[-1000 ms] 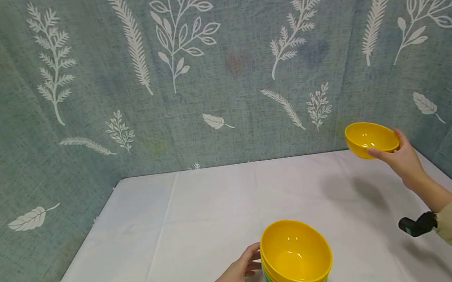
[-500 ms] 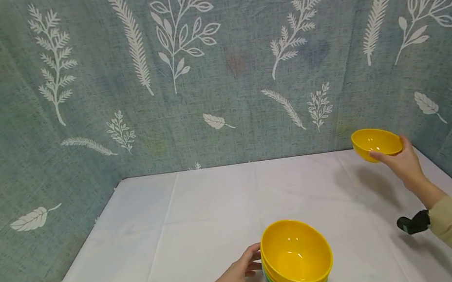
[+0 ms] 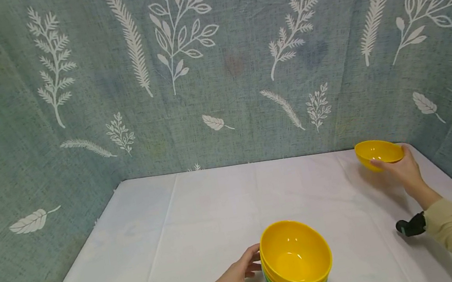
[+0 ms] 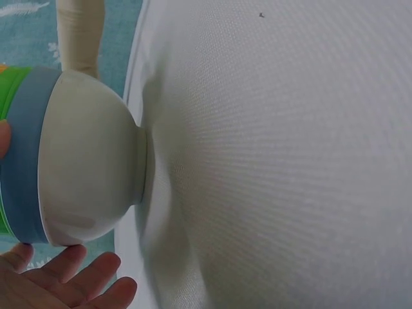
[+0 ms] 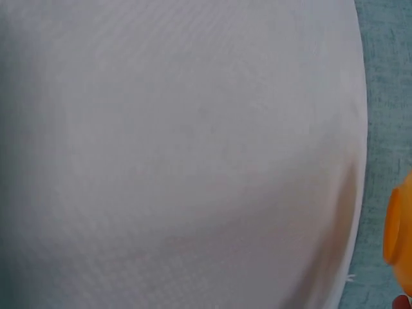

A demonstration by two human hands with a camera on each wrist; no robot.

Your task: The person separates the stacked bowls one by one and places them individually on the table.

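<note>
At the far right corner of the table, my right hand grips a yellow bowl by its side, thumb toward me. That bowl hangs close over the cloth, its shadow just below; the right wrist view catches only the foot and side of the yellow bowl at its right edge. Near the front, my left hand holds the left side of a stack of nested bowls, yellow on top with green below. In the left wrist view, a blue band and a white bottom bowl show, with fingertips along the side.
A white cloth covers the table. Grey-green curtains with white leaf prints rise behind it and along both sides. A black wrist camera sticks out from the right sleeve, low over the cloth.
My right hand has lowered the yellow bowl toward the far right corner, shifting it slightly right. The bowl and its shadow have drawn closer together. My left hand and the stack stay put.
</note>
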